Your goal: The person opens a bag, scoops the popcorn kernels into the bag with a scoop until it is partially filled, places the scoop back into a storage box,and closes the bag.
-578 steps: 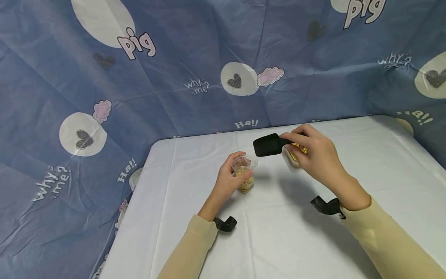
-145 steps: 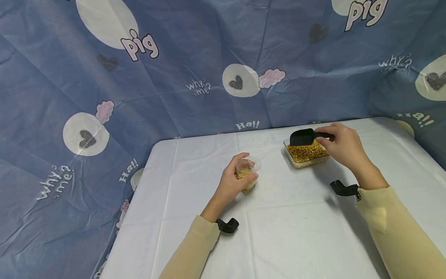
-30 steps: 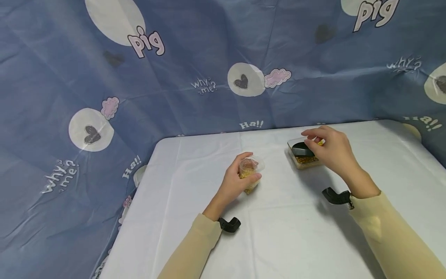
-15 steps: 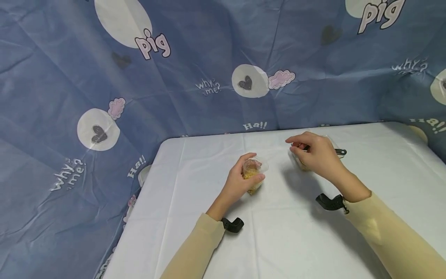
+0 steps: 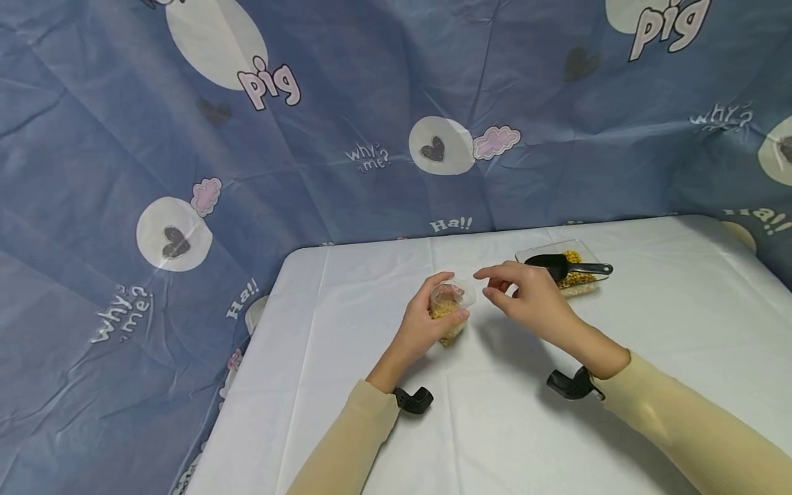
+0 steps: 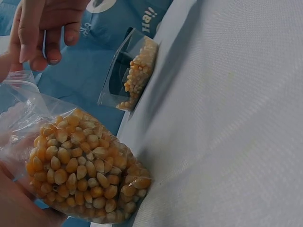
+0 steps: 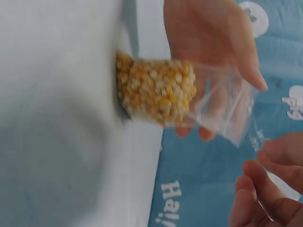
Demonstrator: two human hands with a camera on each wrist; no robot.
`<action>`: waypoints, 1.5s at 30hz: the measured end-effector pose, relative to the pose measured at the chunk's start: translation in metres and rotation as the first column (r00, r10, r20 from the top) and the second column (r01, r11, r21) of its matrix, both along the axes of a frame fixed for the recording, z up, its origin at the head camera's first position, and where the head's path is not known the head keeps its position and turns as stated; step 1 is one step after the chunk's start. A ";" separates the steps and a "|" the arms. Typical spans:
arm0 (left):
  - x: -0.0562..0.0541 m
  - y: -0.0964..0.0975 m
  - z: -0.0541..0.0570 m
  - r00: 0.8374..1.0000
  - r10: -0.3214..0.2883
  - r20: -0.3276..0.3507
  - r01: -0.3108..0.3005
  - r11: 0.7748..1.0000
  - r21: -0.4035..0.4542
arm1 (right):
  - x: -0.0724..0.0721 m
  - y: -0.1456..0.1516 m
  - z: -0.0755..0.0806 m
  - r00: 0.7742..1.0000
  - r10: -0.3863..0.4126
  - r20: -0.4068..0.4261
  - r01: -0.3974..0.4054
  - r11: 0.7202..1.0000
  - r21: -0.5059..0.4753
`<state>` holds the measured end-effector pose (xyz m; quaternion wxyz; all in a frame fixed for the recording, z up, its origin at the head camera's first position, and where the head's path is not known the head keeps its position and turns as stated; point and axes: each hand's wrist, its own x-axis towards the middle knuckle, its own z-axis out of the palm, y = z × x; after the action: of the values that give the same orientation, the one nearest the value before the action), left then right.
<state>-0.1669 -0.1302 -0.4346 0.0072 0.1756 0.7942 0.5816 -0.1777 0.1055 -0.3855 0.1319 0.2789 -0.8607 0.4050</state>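
My left hand [image 5: 416, 323] grips a clear zip bag [image 5: 447, 313] by its sides, thumb in front and fingers behind. The bag stands upright with its bottom at the white cloth, and its mouth gapes at the top. Yellow corn kernels [image 6: 85, 170] fill its lower part. Close to the right of the bag's mouth is my right hand [image 5: 535, 302], thumb and forefinger apart with nothing between them. Behind that hand, a black scoop [image 5: 588, 269] lies across a clear rectangular container [image 5: 584, 290] that holds more corn kernels.
A white cloth [image 5: 495, 419] covers the table. Behind its far edge hangs a blue printed curtain [image 5: 346, 185]. A black wrist mount [image 5: 572, 385] sits on the right wrist, another mount [image 5: 414, 400] on the left.
Earlier my right hand held the scoop by the bag, then over the container. It has let the scoop go there and moved left toward the bag's mouth. The left hand keeps its grip.
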 end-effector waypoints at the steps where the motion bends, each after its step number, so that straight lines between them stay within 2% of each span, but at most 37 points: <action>1: 0.000 0.000 0.000 1.000 -0.002 -0.006 0.002 1.000 0.002 | 0.002 -0.001 0.000 1.000 0.008 0.003 -0.008 1.000 -0.002; 6: -0.002 0.000 -0.003 0.998 -0.016 -0.064 0.017 1.000 0.014 | 0.011 -0.007 -0.003 0.999 0.032 0.019 -0.032 0.999 -0.021; 11: -0.005 -0.001 -0.003 0.993 -0.082 -0.082 0.092 0.989 0.116 | 0.021 -0.016 -0.008 0.998 0.060 0.026 -0.059 0.997 -0.053; 13: -0.003 -0.002 0.000 0.991 -0.110 -0.079 0.121 0.981 0.149 | 0.024 -0.020 -0.010 0.998 0.059 0.030 -0.057 0.996 -0.063; 16: 0.004 -0.003 0.014 0.990 -0.112 -0.082 0.122 0.982 0.142 | 0.027 -0.025 -0.012 0.999 0.034 0.040 -0.031 0.997 -0.072; 20: 0.011 -0.005 0.029 0.995 -0.064 -0.081 0.075 0.987 0.142 | 0.029 -0.033 -0.014 0.999 0.020 0.041 -0.016 0.995 -0.098; 23: 0.010 -0.005 0.029 0.999 -0.008 -0.053 0.017 0.986 0.168 | 0.030 -0.038 -0.016 0.999 0.035 0.021 -0.032 0.991 -0.131; 27: 0.006 -0.005 0.022 0.999 0.033 0.008 -0.034 0.976 0.215 | 0.030 -0.043 -0.021 0.999 0.034 -0.031 -0.038 0.988 -0.150; 30: -0.002 -0.006 0.009 0.999 0.036 0.035 -0.044 0.970 0.240 | 0.030 -0.046 -0.024 0.998 0.013 -0.067 -0.023 0.989 -0.147; 34: -0.011 -0.008 -0.006 0.999 0.042 0.033 -0.049 0.964 0.260 | 0.031 -0.048 -0.027 0.995 0.000 -0.098 -0.017 0.987 -0.163; 38: -0.013 -0.010 -0.008 0.999 0.046 0.014 -0.048 0.966 0.253 | 0.031 -0.050 -0.027 0.991 0.008 -0.137 -0.032 0.985 -0.172; 40: -0.013 -0.012 -0.008 0.999 0.048 0.009 -0.049 0.968 0.246 | 0.030 -0.051 -0.026 0.987 0.025 -0.158 -0.052 0.984 -0.172; 45: -0.003 -0.012 0.015 0.998 0.053 0.042 -0.061 0.968 0.245 | 0.029 -0.049 -0.026 0.978 0.066 -0.200 -0.100 0.982 -0.161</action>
<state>-0.1694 -0.1423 -0.4195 -0.0175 0.1421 0.7205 0.6785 -0.1487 0.0560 -0.4111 0.2211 0.3405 -0.7937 0.4531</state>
